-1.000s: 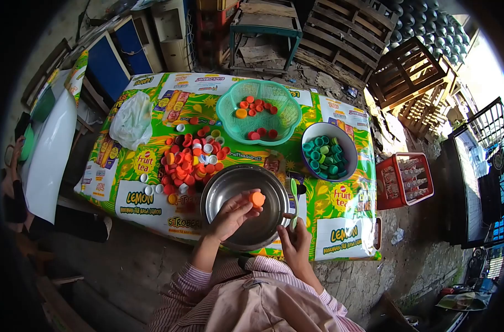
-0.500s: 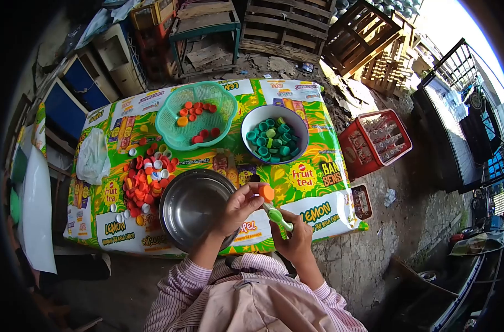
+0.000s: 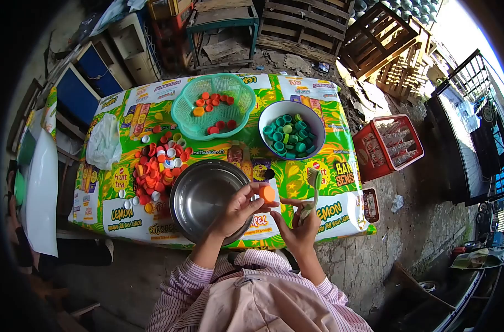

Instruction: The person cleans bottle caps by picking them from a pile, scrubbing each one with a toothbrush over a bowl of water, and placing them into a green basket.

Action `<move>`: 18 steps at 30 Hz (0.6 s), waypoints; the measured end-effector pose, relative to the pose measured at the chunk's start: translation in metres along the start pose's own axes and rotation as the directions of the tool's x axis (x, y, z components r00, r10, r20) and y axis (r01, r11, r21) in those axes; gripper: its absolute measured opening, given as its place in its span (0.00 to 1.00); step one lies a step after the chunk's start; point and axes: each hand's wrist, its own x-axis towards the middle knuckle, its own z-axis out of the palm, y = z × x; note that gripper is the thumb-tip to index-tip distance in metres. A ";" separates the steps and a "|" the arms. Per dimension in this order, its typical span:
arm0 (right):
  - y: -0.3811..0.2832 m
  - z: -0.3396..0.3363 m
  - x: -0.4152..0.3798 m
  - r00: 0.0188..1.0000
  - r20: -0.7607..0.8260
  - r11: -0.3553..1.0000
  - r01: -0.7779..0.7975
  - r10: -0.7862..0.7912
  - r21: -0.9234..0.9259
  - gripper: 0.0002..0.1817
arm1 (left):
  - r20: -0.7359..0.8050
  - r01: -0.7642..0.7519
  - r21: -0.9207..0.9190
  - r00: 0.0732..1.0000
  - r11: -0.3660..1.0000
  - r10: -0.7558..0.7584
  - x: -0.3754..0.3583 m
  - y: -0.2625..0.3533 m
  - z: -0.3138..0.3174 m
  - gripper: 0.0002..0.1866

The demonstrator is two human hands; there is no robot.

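My left hand pinches an orange cap above the right rim of a steel bowl. Close beside it, my right hand is closed on a green toothbrush, held upright with its bristles at the top. The steel bowl shows a bare, shiny bottom. Left of it lies a pile of red, orange and white caps. Behind stand a green plastic basket with several red and orange caps and a white bowl with several green caps.
A patterned cover lies over the table. On its left is a crumpled plastic bag; a dark cap lies behind my left hand. Red crates with bottles stand on the floor at the right. Wooden pallets lean behind.
The toothbrush has turned from pointing down near the orange cap to standing upright, farther right. My left hand still holds the cap. The whole view has shifted slightly.
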 end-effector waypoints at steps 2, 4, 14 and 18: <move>-0.003 0.007 -0.001 1.000 0.000 0.999 -0.018 0.018 0.050 0.14 | 0.015 -0.021 -0.007 1.000 1.000 0.021 -0.005 0.004 0.001 0.18; -0.007 0.009 -0.002 0.999 -0.009 0.998 -0.034 0.034 0.057 0.12 | 0.000 -0.020 0.037 1.000 0.999 0.020 -0.008 0.004 -0.002 0.19; -0.013 0.012 -0.001 0.997 0.001 0.995 0.077 -0.077 -0.068 0.11 | 0.000 -0.034 0.123 0.999 0.992 0.034 -0.012 0.005 -0.007 0.18; 0.004 0.012 -0.008 0.931 -0.028 0.909 0.350 -0.365 -0.225 0.17 | -0.018 -0.004 0.109 1.000 0.994 0.006 -0.011 0.007 -0.004 0.18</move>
